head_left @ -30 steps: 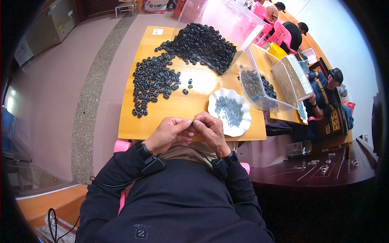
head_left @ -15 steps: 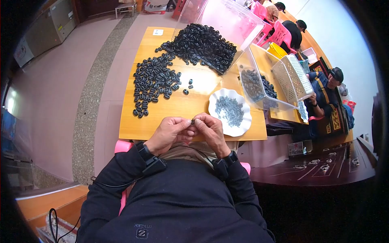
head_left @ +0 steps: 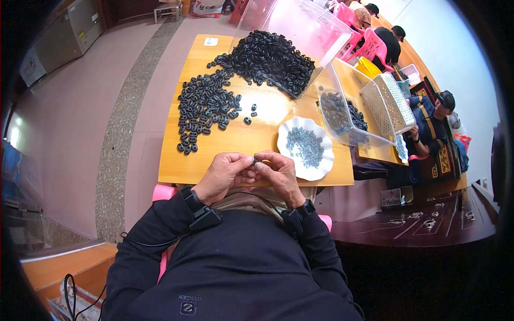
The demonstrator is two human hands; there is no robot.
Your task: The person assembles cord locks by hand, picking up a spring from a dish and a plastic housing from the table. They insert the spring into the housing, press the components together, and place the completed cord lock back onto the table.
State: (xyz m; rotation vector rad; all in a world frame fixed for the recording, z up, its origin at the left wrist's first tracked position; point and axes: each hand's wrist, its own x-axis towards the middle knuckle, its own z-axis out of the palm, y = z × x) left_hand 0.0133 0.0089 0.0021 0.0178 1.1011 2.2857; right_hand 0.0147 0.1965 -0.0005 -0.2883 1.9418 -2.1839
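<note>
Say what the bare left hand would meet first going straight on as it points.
Likely the bare right hand, just across the small dark piece it seems to pinch; contact is unclear.

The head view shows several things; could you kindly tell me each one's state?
Left hand: pinched on a small dark piece
Right hand: pinched on the same piece
White scalloped dish: holding small grey pieces
Large clear bin: apparently tipped, black pieces spilling out
Smaller clear box: open-topped, partly filled

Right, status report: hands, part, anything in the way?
Left hand and right hand pinching small dark part, mostly hidden. White plate beside right hand. Nothing seen blocking them.
</note>
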